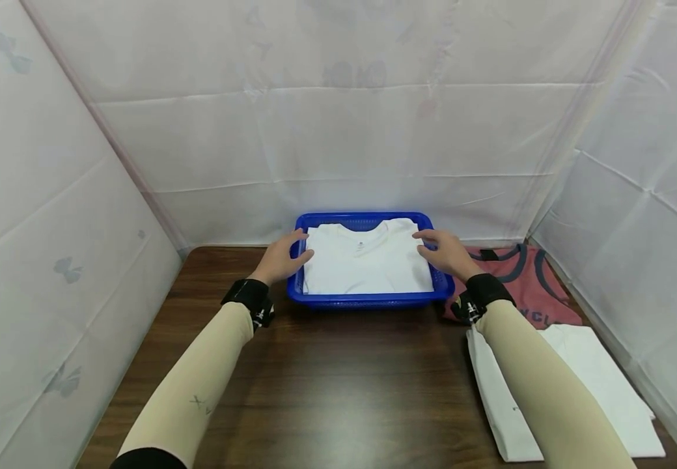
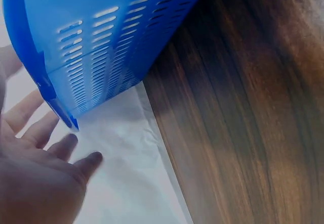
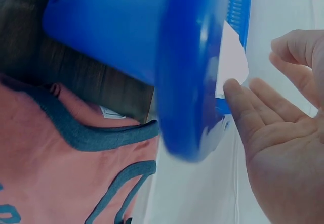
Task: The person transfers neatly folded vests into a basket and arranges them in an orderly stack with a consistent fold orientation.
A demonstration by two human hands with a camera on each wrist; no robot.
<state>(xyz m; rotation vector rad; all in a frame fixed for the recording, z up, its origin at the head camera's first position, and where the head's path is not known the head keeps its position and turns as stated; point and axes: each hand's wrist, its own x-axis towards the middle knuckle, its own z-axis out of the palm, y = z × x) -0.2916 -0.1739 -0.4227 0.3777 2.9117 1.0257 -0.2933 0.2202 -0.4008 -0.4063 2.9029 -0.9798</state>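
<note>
A folded white T-shirt [image 1: 368,267] lies neckline-up inside a blue plastic basket [image 1: 364,301], whose slotted side shows in the left wrist view. My left hand [image 1: 282,259] is over the basket's left rim, fingers spread and thumb tip near the shirt's left edge. At the opposite side my right hand [image 1: 445,254] hovers over the rim, its fingertips close to the shirt's right shoulder. Relaxed fingers [image 3: 263,100] show beside a corner of white cloth in the right wrist view. Neither hand grips anything.
A red T-shirt [image 1: 540,286] with dark trim lies right of the basket. Nearer, a folded white garment [image 1: 599,391] lies partly under my right forearm. The brown wooden table [image 1: 338,378] meets white sheeting [image 1: 338,143] at the back and sides.
</note>
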